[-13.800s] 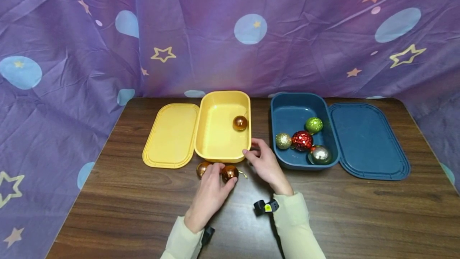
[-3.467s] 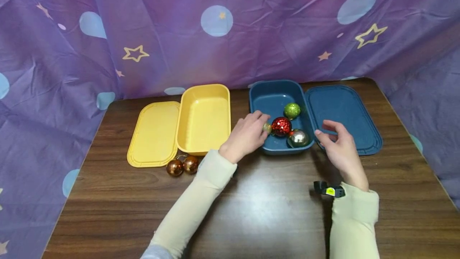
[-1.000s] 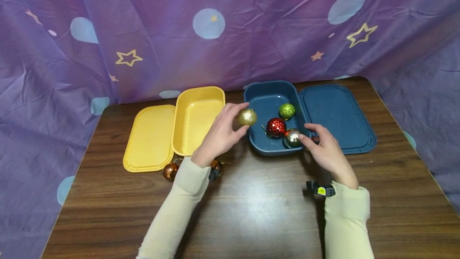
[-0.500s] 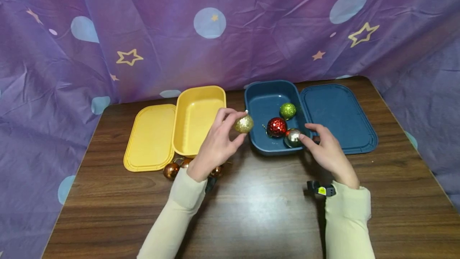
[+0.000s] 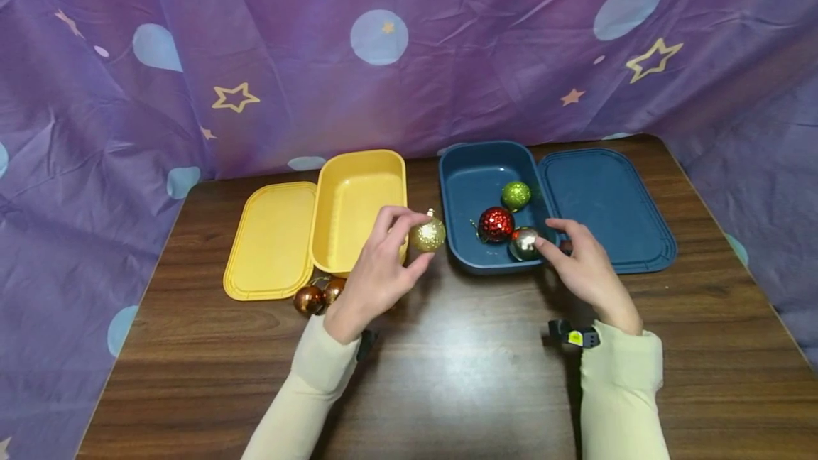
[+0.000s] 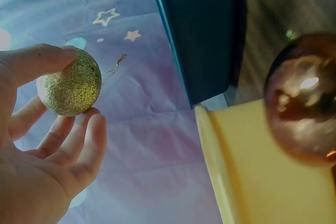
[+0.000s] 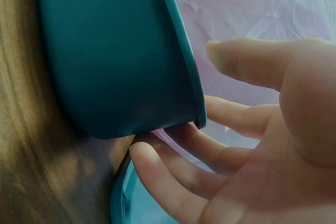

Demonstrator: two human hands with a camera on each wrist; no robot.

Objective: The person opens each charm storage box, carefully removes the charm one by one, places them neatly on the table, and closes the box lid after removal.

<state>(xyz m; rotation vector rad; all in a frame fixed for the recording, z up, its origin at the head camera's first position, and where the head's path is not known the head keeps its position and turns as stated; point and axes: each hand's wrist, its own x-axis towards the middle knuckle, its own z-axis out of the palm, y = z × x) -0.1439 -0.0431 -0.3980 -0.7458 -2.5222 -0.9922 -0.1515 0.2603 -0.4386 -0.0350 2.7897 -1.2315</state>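
Note:
Between thumb and fingers, my left hand [image 5: 377, 272] pinches a gold glitter Christmas ball [image 5: 427, 234] in the gap between the two containers; its hanging loop shows in the left wrist view. My right hand [image 5: 591, 272] rests at the front right corner of the blue container [image 5: 451, 233], fingers [image 7: 152, 166] relaxed against its outer wall and thumb at the rim. In that container lie a red ball [image 5: 496, 224], a silver ball [image 5: 524, 243] and a green glitter ball [image 5: 516, 195]. Copper balls [image 5: 309, 299] sit before the yellow container [image 5: 361, 208], partly hidden by my left arm.
A yellow lid [image 5: 271, 240] lies left of the yellow container, and a blue lid [image 5: 610, 208] right of the blue one. Behind the wooden table [image 5: 460, 375] hangs a purple curtain [image 5: 447, 91] with stars. One copper ball [image 6: 304, 98] looms close in the left wrist view.
The gold ball was lifted from the blue container by my left hand, which then moved left and nearer. Earlier, a copper ball left the yellow container. Lately my right hand stays at the blue rim.

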